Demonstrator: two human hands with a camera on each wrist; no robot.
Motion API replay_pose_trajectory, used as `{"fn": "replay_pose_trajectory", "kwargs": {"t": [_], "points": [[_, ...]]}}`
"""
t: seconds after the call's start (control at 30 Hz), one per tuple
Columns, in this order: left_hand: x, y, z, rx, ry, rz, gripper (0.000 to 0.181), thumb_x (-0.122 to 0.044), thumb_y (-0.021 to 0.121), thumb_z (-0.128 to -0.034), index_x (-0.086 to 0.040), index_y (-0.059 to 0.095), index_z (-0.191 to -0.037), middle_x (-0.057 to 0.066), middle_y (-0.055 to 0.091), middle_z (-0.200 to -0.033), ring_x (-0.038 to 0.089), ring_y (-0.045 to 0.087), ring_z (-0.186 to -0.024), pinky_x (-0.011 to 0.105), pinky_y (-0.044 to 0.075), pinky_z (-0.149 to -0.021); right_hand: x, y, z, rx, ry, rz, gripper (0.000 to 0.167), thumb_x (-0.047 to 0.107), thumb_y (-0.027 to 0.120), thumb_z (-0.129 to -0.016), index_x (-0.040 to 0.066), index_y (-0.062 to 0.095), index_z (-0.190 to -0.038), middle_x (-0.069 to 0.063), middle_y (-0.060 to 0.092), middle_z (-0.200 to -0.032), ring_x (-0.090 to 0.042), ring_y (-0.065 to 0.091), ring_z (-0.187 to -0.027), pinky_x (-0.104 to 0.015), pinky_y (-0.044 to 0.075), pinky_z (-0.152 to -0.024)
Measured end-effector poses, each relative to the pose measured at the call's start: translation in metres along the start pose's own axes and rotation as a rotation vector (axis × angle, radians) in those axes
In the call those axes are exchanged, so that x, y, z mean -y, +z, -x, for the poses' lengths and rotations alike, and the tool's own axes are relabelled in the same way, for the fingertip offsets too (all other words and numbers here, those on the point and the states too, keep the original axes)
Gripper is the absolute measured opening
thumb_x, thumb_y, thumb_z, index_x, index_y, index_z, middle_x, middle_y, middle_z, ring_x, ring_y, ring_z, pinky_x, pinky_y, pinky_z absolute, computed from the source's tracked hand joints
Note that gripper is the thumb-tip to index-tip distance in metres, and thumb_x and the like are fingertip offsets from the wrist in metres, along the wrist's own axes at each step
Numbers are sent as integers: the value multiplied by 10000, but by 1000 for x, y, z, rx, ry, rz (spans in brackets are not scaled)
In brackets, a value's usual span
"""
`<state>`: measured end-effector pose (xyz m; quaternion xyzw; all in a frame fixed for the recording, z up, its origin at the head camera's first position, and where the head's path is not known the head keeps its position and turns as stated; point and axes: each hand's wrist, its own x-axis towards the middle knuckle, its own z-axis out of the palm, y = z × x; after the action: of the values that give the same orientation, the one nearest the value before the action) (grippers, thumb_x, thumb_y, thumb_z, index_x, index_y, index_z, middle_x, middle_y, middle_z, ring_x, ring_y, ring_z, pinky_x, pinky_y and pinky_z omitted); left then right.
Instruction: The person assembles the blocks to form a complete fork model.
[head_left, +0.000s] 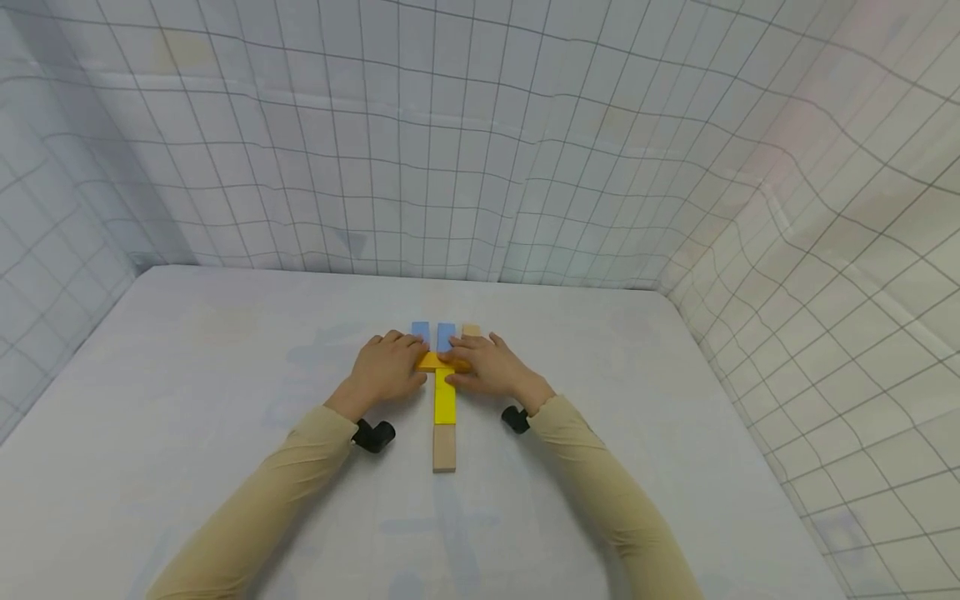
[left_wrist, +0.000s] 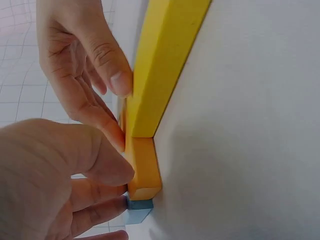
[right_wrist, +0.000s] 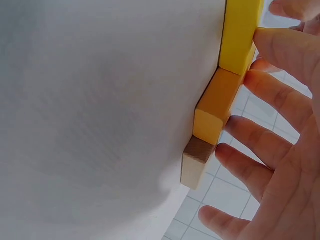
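Observation:
Flat wooden blocks lie end to end in a fork-like pattern on the table. An orange block (head_left: pixel 431 362) lies crosswise, with a yellow block (head_left: pixel 445 397) and a plain wood block (head_left: pixel 444 448) in line on its near side. On its far side stand a left blue block (head_left: pixel 420 331), a middle blue block (head_left: pixel 446 335) and a plain block (head_left: pixel 471 330) at right. My left hand (head_left: pixel 387 367) touches the orange block's left end with its fingertips. The fingers of my right hand (head_left: pixel 491 367) are spread, touching the orange block's right part, its thumb by the yellow one.
The white table (head_left: pixel 225 350) is bounded at the back and sides by hanging grid-patterned white sheets (head_left: pixel 420 167). Black wrist-worn devices (head_left: pixel 373 436) sit beneath both wrists, close to the tabletop.

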<state>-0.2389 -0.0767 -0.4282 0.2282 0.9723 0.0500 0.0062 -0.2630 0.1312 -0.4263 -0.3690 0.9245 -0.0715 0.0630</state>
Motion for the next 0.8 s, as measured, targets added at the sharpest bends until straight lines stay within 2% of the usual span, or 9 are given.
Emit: {"fn": "replay_pose_trajectory", "kwargs": {"t": [0.13,0.33,0.8], "points": [[0,-4,-3,2,1,-2,450,-271,557,-920,-35,571,-1303,146,519,-1336,348,437,-1223,538,326,-1002,1,-2,-1,16,9,6,449,423,542,-956,216,543,-1354,-37,371,-1477,-222,300,-1360,-580,171,-1070],[2,-5,-2,19,-4,25,452,-259,539,-919,-34,565,-1310,144,510,-1350,345,435,-1227,536,328,-1003,3,-3,-2,28,20,7,454,414,549,-954,219,535,-1364,-33,378,-1474,-222,302,-1360,-578,168,-1071],[1,-8,-3,3,3,34,418,-234,569,-909,-31,597,-1274,155,531,-1318,343,458,-1192,525,353,-984,2,-5,-3,22,23,-16,443,418,566,-944,211,562,-1335,-42,393,-1466,-218,304,-1358,-586,172,-1067]]}}
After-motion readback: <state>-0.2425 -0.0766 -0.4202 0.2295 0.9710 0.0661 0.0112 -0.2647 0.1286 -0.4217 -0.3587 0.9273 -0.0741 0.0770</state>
